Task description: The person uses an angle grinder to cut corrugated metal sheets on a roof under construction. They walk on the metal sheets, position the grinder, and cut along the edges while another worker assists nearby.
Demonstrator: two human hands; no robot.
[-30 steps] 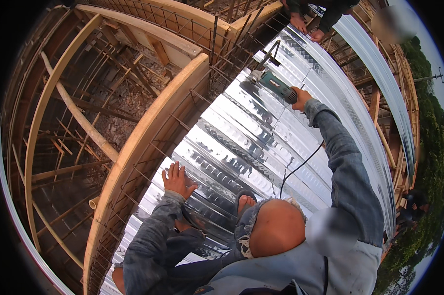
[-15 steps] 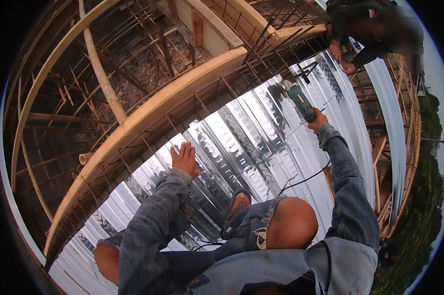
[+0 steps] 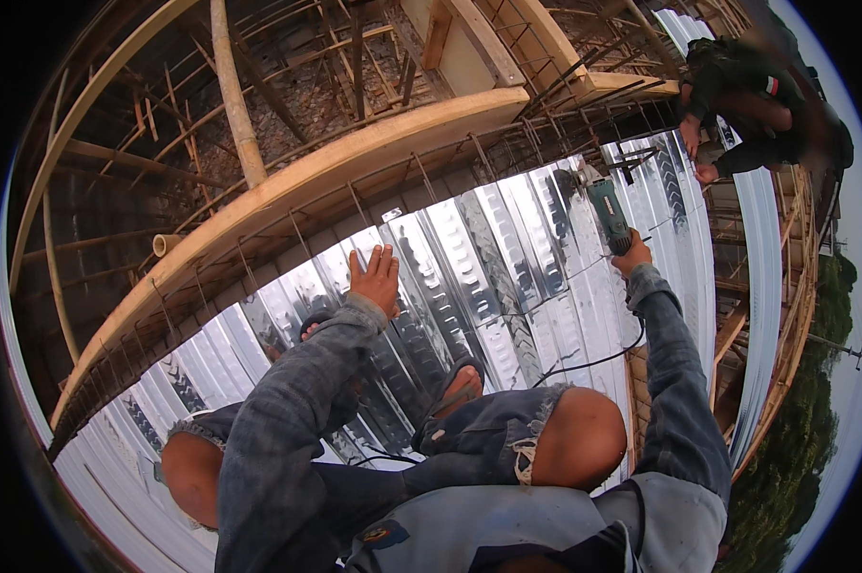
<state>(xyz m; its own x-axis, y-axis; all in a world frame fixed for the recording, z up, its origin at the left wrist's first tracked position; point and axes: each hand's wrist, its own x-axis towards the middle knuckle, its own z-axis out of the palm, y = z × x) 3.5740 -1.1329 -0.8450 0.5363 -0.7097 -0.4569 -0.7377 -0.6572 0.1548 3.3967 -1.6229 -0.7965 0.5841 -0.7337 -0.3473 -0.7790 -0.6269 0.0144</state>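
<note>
My right hand (image 3: 631, 256) is wrapped around the rear of a green and black angle grinder (image 3: 607, 208). The grinder's head points away from me and lies low at the ribbed, shiny metal decking (image 3: 496, 329); whether its disc touches the metal I cannot tell. A black cord (image 3: 588, 364) loops over the sheets below my right hand. My left hand (image 3: 376, 279) rests palm down on the decking's ribs, fingers stretched out and holding nothing. I squat on the sheets, with a sandaled foot (image 3: 462, 387) between my arms.
A curved timber form board (image 3: 307, 177) with projecting rebar borders the decking's far side. Beyond it lies a deep framework of poles and bars. At the upper right, a co-worker (image 3: 756, 105) crouches with both hands low by the sheets. Open scaffolding (image 3: 784, 248) shows at the right.
The view has turned slightly, so the scene sits further right at the top. My left hand stays flat on the decking, and my right hand keeps hold of the angle grinder.
</note>
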